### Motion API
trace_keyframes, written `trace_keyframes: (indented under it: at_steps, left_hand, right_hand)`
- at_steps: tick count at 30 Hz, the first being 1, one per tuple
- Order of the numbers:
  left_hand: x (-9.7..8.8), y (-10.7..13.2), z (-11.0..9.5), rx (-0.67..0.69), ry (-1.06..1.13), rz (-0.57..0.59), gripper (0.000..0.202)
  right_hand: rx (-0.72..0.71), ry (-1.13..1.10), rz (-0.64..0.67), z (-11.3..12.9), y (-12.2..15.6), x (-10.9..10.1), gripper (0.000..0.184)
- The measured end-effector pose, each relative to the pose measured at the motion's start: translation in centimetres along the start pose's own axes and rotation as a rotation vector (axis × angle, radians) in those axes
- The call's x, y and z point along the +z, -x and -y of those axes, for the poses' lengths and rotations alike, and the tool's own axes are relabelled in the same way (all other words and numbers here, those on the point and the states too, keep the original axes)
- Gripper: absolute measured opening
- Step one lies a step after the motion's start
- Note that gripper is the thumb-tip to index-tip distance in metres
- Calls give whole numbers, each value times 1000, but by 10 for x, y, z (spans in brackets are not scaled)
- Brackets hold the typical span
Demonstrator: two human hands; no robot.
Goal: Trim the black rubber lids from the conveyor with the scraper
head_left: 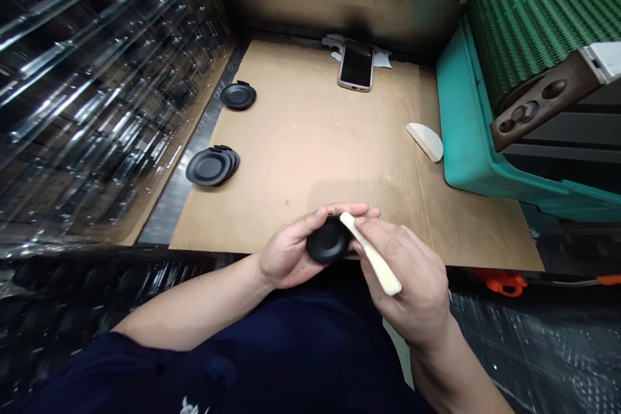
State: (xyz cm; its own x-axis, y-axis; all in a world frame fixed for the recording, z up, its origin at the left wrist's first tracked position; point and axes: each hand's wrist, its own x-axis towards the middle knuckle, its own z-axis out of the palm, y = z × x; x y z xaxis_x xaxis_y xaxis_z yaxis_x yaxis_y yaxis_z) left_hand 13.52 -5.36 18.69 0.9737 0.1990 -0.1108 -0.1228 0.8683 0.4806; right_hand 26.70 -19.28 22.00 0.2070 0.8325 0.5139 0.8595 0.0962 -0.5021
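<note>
left hand [290, 244]: cradling black dish [326, 242] | right hand [414, 272]: pinching pale pad [372, 257] | pad tip: at dish's rim

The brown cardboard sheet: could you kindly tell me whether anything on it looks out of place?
The nearer stack of round black tabbed dishes, at left, looks slightly askew: its pieces fan sideways rather than align.

round black dish [326, 240] | face up, in left hand [290, 251] | cream strip [377, 263] | slanted, in right hand [418, 275]
</note>
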Motion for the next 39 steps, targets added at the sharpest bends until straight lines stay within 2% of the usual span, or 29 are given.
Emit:
trace_keyframes:
  at_steps: [2, 7, 9, 15, 23, 29, 35, 39]
  left_hand:
    - [0, 0, 1, 13, 21, -7, 49]
    - [3, -3, 0, 73, 20, -35, 48]
    - [3, -4, 0, 81, 17, -37, 47]
    - [3, -3, -1, 95, 22, -57, 46]
    - [6, -4, -1, 88, -3, -94, 49]
    - [8, -4, -4, 53, 69, -132, 55]
    - [7, -4, -6, 16, 82, -103, 51]
    - [4, -4, -6, 5, 64, -32, 46]
  right_hand:
    - [-6, -15, 17, 3, 2, 2, 49]
    - [13, -185, 161, 14, 9, 3, 46]
    - [18, -220, 146, 15, 11, 5, 46]
    - [71, -155, -18, 7, 16, 13, 46]
    - [-50, -397, 133, 24, 11, 17, 41]
    - [-35, -360, 53, 16, 11, 3, 49]
    - [-70, -492, 186, 18, 3, 1, 42]
    - [-76, -427, 89, 18, 5, -2, 41]
